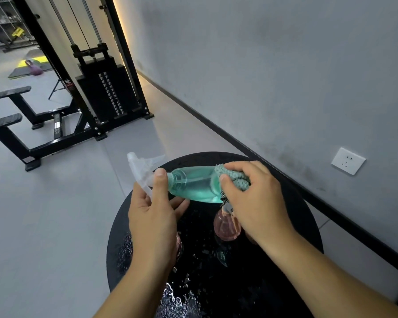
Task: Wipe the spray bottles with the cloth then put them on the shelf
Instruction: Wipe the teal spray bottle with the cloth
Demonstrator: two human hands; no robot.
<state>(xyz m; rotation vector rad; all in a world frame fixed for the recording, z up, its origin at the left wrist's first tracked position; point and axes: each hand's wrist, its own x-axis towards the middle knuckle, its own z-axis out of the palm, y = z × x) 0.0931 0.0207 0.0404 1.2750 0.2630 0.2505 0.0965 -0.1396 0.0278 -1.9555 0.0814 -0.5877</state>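
Weight machine (101, 88), black, far left; purple kettlebell (33, 69) on mat (21, 73); white wall socket (348, 160), right wall.

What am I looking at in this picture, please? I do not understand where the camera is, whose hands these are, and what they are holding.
There is no machine here. A person wears one wide camera on the head, so it looks forward and down at that person's own two hands.

The left hand holds a green spray bottle at its neck, lying almost sideways, with the white trigger pointing left. The right hand presses a green cloth against the bottle's bottom end, wiping it.

Below is a round black table, wet with water drops. A pink bottle stands on it, partly hidden by the right hand. Behind, you see gym equipment, a grey wall and a white socket.
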